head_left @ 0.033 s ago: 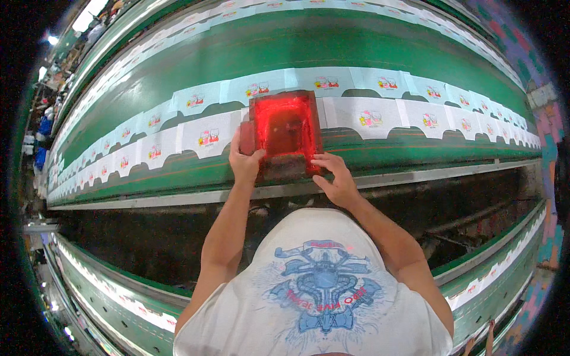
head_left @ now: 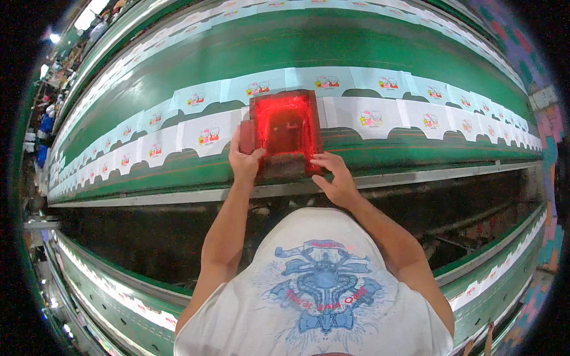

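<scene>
A screen printing frame (head_left: 257, 107) with red-coated edges and a dark red, see-through middle lies over the near row of cut fabric pieces. My left hand (head_left: 245, 160) grips its left side, thumb on the near left corner, beside a reddish block (head_left: 247, 136) on that edge. At the near right corner, my right hand (head_left: 338, 178) is closed on the frame's edge with fingers and thumb. The frame hides most of the fabric piece under it. White fabric pieces (head_left: 409, 115) and light blue ones (head_left: 225, 89) bear small coloured cartoon prints.
A long green table (head_left: 237, 53) stretches left to right, with more fabric rows at its far side. Its near edge has a pale metal rail (head_left: 404, 178). Another green table (head_left: 119, 296) runs behind me. At the lower right edge another person's arm (head_left: 489, 338) shows.
</scene>
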A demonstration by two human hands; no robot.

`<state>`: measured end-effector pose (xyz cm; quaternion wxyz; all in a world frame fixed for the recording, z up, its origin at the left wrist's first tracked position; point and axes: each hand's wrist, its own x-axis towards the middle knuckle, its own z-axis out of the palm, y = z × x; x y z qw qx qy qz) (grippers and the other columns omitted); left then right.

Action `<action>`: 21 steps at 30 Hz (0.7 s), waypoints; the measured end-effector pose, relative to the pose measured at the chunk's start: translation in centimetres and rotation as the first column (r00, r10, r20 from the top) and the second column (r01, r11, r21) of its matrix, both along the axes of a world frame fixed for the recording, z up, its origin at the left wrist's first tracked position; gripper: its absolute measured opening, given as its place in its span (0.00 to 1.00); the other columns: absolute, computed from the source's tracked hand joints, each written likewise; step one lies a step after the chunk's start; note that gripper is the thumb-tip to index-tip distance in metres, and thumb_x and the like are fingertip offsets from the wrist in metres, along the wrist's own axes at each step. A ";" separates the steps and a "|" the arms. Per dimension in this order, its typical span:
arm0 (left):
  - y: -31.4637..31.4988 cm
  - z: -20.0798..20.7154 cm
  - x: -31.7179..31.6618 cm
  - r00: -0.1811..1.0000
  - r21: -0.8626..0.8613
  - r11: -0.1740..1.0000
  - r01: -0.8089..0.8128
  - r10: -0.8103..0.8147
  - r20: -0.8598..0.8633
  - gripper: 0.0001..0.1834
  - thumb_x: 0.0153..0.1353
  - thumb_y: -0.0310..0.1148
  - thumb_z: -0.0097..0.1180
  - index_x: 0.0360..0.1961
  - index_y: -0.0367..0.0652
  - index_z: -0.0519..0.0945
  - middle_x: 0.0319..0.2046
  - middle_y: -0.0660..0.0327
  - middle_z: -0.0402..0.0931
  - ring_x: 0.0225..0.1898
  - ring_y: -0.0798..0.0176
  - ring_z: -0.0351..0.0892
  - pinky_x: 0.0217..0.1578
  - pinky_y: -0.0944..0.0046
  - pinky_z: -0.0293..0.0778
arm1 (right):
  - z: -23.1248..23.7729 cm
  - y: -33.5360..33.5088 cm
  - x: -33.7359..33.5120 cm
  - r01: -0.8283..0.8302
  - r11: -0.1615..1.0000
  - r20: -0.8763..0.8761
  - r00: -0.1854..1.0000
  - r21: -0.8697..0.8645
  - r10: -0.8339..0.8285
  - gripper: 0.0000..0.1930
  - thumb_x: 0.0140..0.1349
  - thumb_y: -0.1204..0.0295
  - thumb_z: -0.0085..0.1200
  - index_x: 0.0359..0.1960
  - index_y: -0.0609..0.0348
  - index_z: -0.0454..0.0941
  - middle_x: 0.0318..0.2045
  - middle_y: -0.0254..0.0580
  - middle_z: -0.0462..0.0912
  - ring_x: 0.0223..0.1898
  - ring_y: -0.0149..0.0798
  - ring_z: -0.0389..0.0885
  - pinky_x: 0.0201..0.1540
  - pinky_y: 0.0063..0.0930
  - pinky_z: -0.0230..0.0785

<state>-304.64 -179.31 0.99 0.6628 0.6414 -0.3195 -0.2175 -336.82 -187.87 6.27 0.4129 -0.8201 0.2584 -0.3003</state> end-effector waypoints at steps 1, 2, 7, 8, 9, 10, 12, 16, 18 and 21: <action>0.0 0.0 -0.1 0.998 -0.030 0.999 0.023 -0.024 -0.063 0.59 0.49 0.12 0.77 0.86 0.31 0.67 0.77 0.49 0.78 0.75 0.53 0.81 0.78 0.53 0.77 | -0.1 -0.3 -0.1 -0.010 1.000 0.007 1.000 -0.001 0.010 0.24 0.69 0.75 0.72 0.67 0.53 0.88 0.71 0.50 0.85 0.76 0.57 0.77 0.82 0.52 0.67; 0.0 0.1 -0.1 1.000 0.011 1.000 0.001 -0.001 -0.028 0.60 0.49 0.12 0.77 0.86 0.31 0.66 0.77 0.48 0.78 0.76 0.53 0.81 0.78 0.52 0.76 | -0.2 -0.4 -0.2 -0.020 1.000 0.016 1.000 -0.004 0.020 0.24 0.69 0.75 0.72 0.67 0.53 0.88 0.71 0.50 0.85 0.76 0.57 0.77 0.82 0.53 0.67; -0.6 0.1 -0.2 0.998 0.127 0.991 -0.046 0.052 -0.047 0.60 0.50 0.08 0.74 0.87 0.30 0.64 0.80 0.47 0.75 0.78 0.52 0.78 0.79 0.51 0.76 | -0.2 -1.2 0.1 -0.007 0.996 0.020 1.000 -0.086 0.009 0.23 0.69 0.75 0.72 0.66 0.53 0.88 0.70 0.49 0.86 0.75 0.57 0.78 0.81 0.54 0.68; -1.4 0.2 0.3 0.999 0.081 0.996 -0.037 0.038 -0.015 0.60 0.50 0.08 0.73 0.87 0.30 0.63 0.81 0.46 0.75 0.79 0.52 0.78 0.79 0.51 0.76 | 0.1 -2.0 0.6 0.000 0.991 0.025 1.000 -0.133 0.003 0.22 0.69 0.75 0.72 0.65 0.53 0.88 0.69 0.49 0.86 0.75 0.57 0.78 0.80 0.54 0.68; -1.5 0.1 0.2 1.000 0.062 0.998 -0.031 0.031 0.000 0.59 0.51 0.07 0.72 0.87 0.30 0.63 0.81 0.46 0.74 0.79 0.51 0.78 0.79 0.51 0.75 | 0.2 -2.1 0.7 -0.008 0.989 0.033 0.999 -0.146 0.013 0.22 0.69 0.75 0.72 0.65 0.53 0.88 0.69 0.49 0.86 0.75 0.58 0.78 0.80 0.54 0.69; -1.6 0.1 0.1 0.999 0.088 0.995 -0.040 0.041 -0.005 0.59 0.51 0.06 0.72 0.87 0.30 0.63 0.81 0.46 0.74 0.79 0.51 0.77 0.80 0.51 0.75 | 0.2 -2.0 0.8 -0.017 0.988 0.040 0.999 -0.156 0.023 0.22 0.69 0.75 0.73 0.65 0.53 0.88 0.69 0.49 0.86 0.75 0.58 0.78 0.80 0.54 0.69; -1.6 0.2 -0.1 1.000 0.044 0.999 -0.016 0.016 0.002 0.59 0.51 0.06 0.71 0.87 0.30 0.62 0.82 0.46 0.73 0.80 0.51 0.76 0.80 0.51 0.74 | 0.9 -2.0 0.9 -0.054 0.979 0.045 0.997 -0.195 0.064 0.23 0.68 0.74 0.73 0.65 0.54 0.87 0.68 0.50 0.86 0.74 0.60 0.78 0.78 0.56 0.70; -1.3 0.7 -0.4 0.998 0.027 0.999 0.016 -0.014 -0.066 0.59 0.53 0.07 0.70 0.88 0.30 0.62 0.82 0.45 0.72 0.81 0.51 0.75 0.82 0.51 0.73 | 2.5 -2.0 1.6 -0.158 0.932 -0.006 0.986 -0.326 0.165 0.24 0.65 0.71 0.75 0.64 0.54 0.87 0.66 0.51 0.86 0.71 0.63 0.80 0.76 0.57 0.73; -1.4 0.8 -0.3 1.000 0.068 0.998 -0.010 0.010 -0.001 0.59 0.53 0.07 0.70 0.88 0.30 0.61 0.82 0.45 0.73 0.81 0.51 0.76 0.81 0.51 0.73 | 3.1 -2.0 2.5 -0.201 0.886 -0.061 0.979 -0.417 0.193 0.25 0.63 0.70 0.77 0.63 0.55 0.88 0.64 0.50 0.86 0.69 0.61 0.81 0.73 0.56 0.74; -1.5 0.7 -0.3 1.000 0.019 1.000 0.003 -0.003 0.007 0.59 0.53 0.07 0.71 0.88 0.30 0.62 0.80 0.46 0.75 0.79 0.52 0.78 0.80 0.52 0.74 | 3.3 -2.3 4.5 -0.257 0.802 -0.121 0.966 -0.540 0.228 0.25 0.61 0.68 0.78 0.60 0.56 0.88 0.60 0.49 0.87 0.64 0.58 0.84 0.67 0.54 0.77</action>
